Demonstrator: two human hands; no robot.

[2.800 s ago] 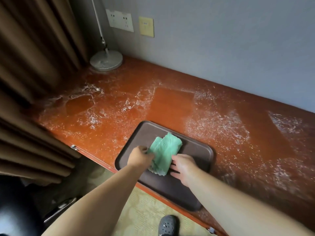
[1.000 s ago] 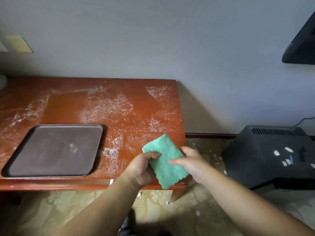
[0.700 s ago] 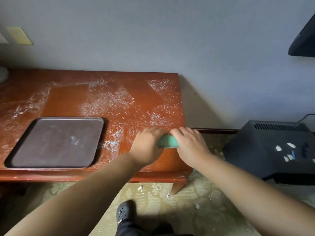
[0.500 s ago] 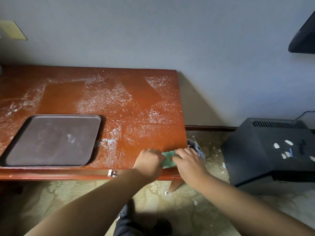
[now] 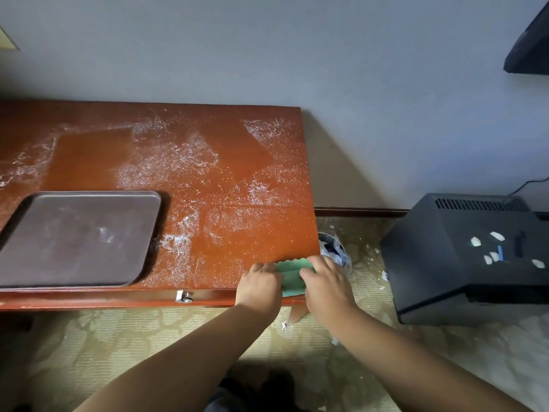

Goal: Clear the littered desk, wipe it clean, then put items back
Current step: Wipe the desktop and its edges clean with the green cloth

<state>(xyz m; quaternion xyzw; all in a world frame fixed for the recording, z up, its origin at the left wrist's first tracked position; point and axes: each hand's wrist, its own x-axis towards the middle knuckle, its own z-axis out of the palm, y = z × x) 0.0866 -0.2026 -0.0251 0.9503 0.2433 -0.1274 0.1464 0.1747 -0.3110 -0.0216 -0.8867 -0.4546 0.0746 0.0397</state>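
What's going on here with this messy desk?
A person is wiping the reddish wooden desk. Both hands are on a green cloth at its near right corner: the left hand curls on it and the right hand lies over it. White powder covers most of the desktop, so little looks wiped yet. An empty brown tray sits at the left, and a waste bin shows just below the desk's right edge.

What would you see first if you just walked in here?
The white powder scattered all over the reddish desk jumps out first. Then the green cloth at the desk's front right corner, under the left hand and right hand. A brown tray sits on the desk's left.
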